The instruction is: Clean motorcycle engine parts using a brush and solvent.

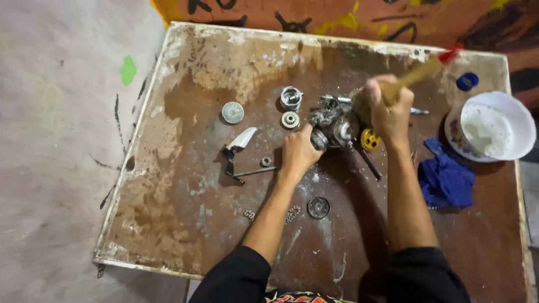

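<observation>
Worn wooden board (185,224), brown with white scuffed patches, laid on a pale concrete floor (56,168); painted orange wall along the top of the frame.

Item 1: grey metal engine part (332,124), centre of the frame, slightly right. Irregular casting, greasy and dull, with rounded housings and a shaft projecting toward the upper right. Rests on the board.

Item 2: left hand (297,151), just below and left of the casting, fingers curled closed against its lower left side, steadying it.

Item 3: right hand (387,109), right of the casting, fingers wrapped tight around the wooden handle of a brush (418,73). Handle slants toward the upper right and ends in a red tip; bristles sit over the top of the casting, blurred.

Item 4: small yellow gear (369,139), touching the casting's right side, below the right hand.

Loose parts, centre left: flat round disc (232,112), shiny metal cup (291,96), small toothed gear (289,119), lever with white blade (238,147), small nut (265,161), dark round disc (318,207) at lower centre.

Right side of the frame: white bucket (514,118) holding whitish liquid, blue cloth (446,177) crumpled beside it, blue cap (466,82) above.
</observation>
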